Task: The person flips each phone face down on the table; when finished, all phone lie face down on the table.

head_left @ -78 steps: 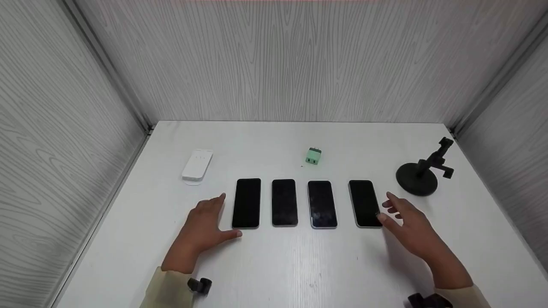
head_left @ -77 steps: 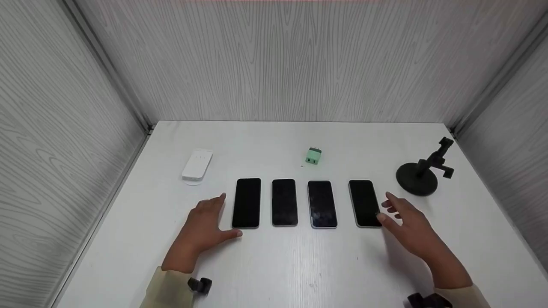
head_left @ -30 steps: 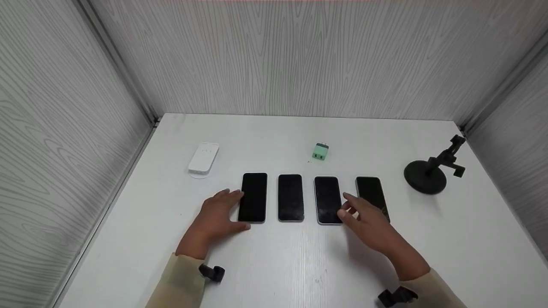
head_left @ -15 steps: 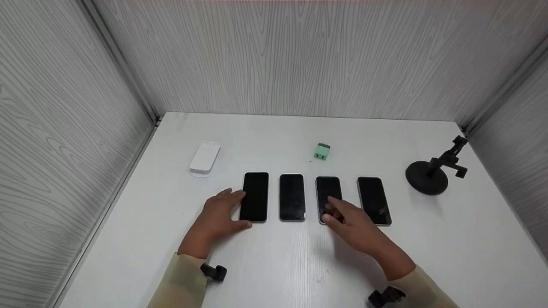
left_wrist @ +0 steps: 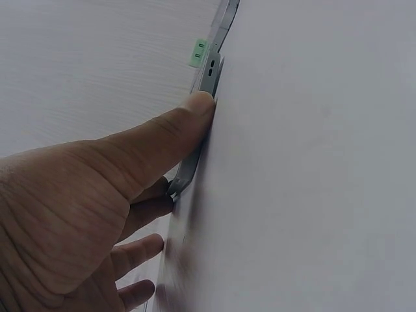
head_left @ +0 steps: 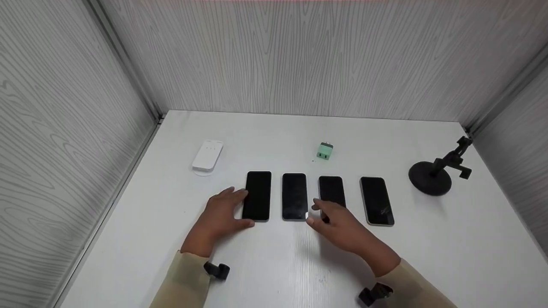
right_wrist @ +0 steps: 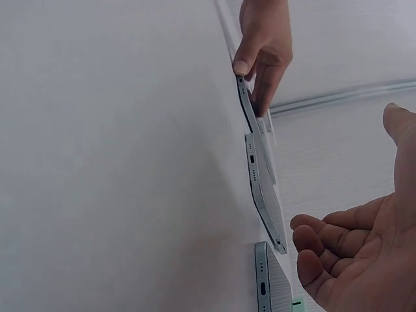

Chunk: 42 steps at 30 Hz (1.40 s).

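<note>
Several dark-screened smartphones lie face up in a row on a white table. My left hand point(head_left: 222, 217) is at the leftmost smartphone point(head_left: 257, 196), its thumb touching the near edge and its fingers along the left side. The left wrist view shows the thumb point(left_wrist: 156, 146) against that phone's edge point(left_wrist: 207, 78). My right hand point(head_left: 342, 229) hovers with loosely bent fingers over the lower part of a smartphone point(head_left: 332, 188) right of centre, partly hiding it. Its fingertips come near the right edge of another smartphone point(head_left: 294, 194). The right wrist view shows its fingers point(right_wrist: 344, 240) holding nothing.
At the far right lies one more smartphone point(head_left: 376, 201), and beyond it stands a black round-based stand point(head_left: 430, 179). A green charger plug point(head_left: 325, 151) and a white power-bank-like block point(head_left: 207, 155) lie behind the row. Grey wood-grain panels point(head_left: 291, 55) enclose the table.
My right hand has moved left from the rightmost smartphone, across the phone beside it. My left hand has come closer to the leftmost smartphone and touches it. The view has shifted slightly.
</note>
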### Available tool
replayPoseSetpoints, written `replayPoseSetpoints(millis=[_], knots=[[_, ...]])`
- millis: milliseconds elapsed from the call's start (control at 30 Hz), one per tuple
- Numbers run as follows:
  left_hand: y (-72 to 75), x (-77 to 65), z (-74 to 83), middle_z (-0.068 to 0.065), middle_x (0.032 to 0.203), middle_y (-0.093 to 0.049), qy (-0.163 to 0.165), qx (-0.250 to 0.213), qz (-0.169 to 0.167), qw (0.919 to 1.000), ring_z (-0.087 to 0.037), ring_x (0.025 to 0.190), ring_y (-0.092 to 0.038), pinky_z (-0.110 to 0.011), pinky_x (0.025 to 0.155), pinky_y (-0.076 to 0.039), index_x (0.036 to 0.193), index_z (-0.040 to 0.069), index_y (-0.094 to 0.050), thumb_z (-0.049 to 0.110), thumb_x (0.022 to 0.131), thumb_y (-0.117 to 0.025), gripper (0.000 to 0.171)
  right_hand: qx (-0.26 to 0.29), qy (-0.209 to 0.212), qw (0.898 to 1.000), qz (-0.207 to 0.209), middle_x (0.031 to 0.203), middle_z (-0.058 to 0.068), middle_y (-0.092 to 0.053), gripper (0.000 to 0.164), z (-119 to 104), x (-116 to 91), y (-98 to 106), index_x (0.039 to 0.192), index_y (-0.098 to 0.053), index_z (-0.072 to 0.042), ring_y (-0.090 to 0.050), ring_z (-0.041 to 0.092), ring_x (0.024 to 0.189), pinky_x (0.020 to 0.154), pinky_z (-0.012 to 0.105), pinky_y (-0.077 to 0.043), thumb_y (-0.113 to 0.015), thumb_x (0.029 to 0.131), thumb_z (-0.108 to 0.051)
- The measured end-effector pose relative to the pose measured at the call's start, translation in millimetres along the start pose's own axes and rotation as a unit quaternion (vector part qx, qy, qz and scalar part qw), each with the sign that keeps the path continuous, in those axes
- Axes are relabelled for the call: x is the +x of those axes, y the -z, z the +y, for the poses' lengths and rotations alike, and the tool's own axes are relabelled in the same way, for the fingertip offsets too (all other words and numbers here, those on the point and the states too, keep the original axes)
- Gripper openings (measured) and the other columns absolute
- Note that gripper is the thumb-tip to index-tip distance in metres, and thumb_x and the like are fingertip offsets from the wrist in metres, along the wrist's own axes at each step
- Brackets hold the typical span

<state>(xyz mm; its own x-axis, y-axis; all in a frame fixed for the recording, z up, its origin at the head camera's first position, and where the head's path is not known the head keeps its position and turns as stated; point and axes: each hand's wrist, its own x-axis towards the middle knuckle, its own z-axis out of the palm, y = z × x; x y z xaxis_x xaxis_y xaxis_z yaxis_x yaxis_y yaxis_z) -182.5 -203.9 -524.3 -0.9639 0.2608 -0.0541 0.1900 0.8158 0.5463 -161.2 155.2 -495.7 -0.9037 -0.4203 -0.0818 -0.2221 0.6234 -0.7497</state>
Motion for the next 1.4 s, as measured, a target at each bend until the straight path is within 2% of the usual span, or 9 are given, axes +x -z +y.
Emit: replayPoseSetpoints(millis=[233, 467, 967, 1100, 1200, 1300, 1400], knots=[[-0.8, 2.4, 0.3, -0.007, 0.171, -0.048, 0.015, -0.002, 0.001, 0.9999, -0.037, 0.166, -0.03, -0.057, 0.132, -0.031, 0.165, 0.014, -0.05, 0.038, 0.088, -0.092, 0.091, 0.008, -0.008, 1.0, -0.023, 0.158, 0.011, -0.059, 0.079, -9.6, 6.5, -5.9, 0.167, -0.041, -0.003, -0.061, 0.031, 0.132, 0.108, 0.057, -0.052, -0.059, 0.111, -0.055], [-4.7, 5.8, 0.2, -0.007, 0.17, -0.05, 0.01, 0.014, 0.002, 0.9998, -0.036, 0.165, -0.032, -0.057, 0.132, -0.03, 0.164, 0.012, -0.051, 0.038, 0.089, -0.092, 0.09, -0.016, 0.013, 0.999, -0.034, 0.158, 0.013, -0.06, 0.082, -14.0, 14.8, -11.4, 0.167, -0.04, -0.001, -0.064, 0.032, 0.13, 0.11, 0.058, -0.052, -0.057, 0.111, -0.058], [-5.1, 5.2, -1.7, -0.007, 0.168, -0.053, 0.0, 0.026, 0.008, 0.9996, -0.035, 0.164, -0.034, -0.06, 0.132, -0.029, 0.163, 0.011, -0.052, 0.041, 0.088, -0.092, 0.09, -0.005, 0.016, 0.999, -0.035, 0.157, 0.01, -0.062, 0.084, -32.6, 35.6, -16.6, 0.168, -0.04, -0.003, -0.062, 0.033, 0.139, 0.115, 0.057, -0.051, -0.056, 0.109, -0.062], [-4.7, 3.9, -0.8, -0.007, 0.168, -0.053, 0.007, 0.02, 0.009, 0.9997, -0.036, 0.164, -0.035, -0.06, 0.131, -0.031, 0.163, 0.012, -0.053, 0.041, 0.087, -0.093, 0.091, 0.003, 0.016, 0.999, -0.04, 0.15, 0.008, -0.067, 0.086, -38.7, 42.3, -19.9, 0.167, -0.041, -0.004, -0.065, 0.028, 0.133, 0.113, 0.053, -0.053, -0.057, 0.108, -0.063], [-3.9, 3.1, 0.0, -0.006, 0.169, -0.051, 0.018, 0.017, 0.006, 0.9997, -0.036, 0.164, -0.034, -0.06, 0.131, -0.032, 0.164, 0.014, -0.052, 0.041, 0.087, -0.093, 0.092, 0.011, 0.02, 0.999, -0.046, 0.132, 0.003, -0.074, 0.085, -41.6, 47.0, -22.7, 0.167, -0.041, -0.002, -0.067, 0.021, 0.12, 0.107, 0.049, -0.055, -0.057, 0.109, -0.062], [-2.5, 2.3, 0.4, -0.006, 0.169, -0.051, 0.022, 0.016, 0.006, 0.9996, -0.036, 0.164, -0.034, -0.059, 0.131, -0.032, 0.164, 0.016, -0.052, 0.041, 0.087, -0.093, 0.092, 0.017, 0.027, 0.998, -0.046, 0.116, 0.0, -0.074, 0.083, -43.6, 51.5, -25.7, 0.165, -0.043, 0.0, -0.065, 0.017, 0.107, 0.098, 0.045, -0.056, -0.057, 0.11, -0.059], [-1.5, 1.7, 0.2, -0.006, 0.169, -0.052, 0.02, 0.017, 0.008, 0.9996, -0.035, 0.164, -0.034, -0.059, 0.131, -0.032, 0.164, 0.016, -0.052, 0.041, 0.086, -0.094, 0.092, 0.019, 0.032, 0.998, -0.047, 0.119, 0.004, -0.072, 0.079, -46.3, 55.4, -28.9, 0.162, -0.047, 0.001, -0.064, 0.018, 0.104, 0.094, 0.045, -0.056, -0.057, 0.11, -0.057]])
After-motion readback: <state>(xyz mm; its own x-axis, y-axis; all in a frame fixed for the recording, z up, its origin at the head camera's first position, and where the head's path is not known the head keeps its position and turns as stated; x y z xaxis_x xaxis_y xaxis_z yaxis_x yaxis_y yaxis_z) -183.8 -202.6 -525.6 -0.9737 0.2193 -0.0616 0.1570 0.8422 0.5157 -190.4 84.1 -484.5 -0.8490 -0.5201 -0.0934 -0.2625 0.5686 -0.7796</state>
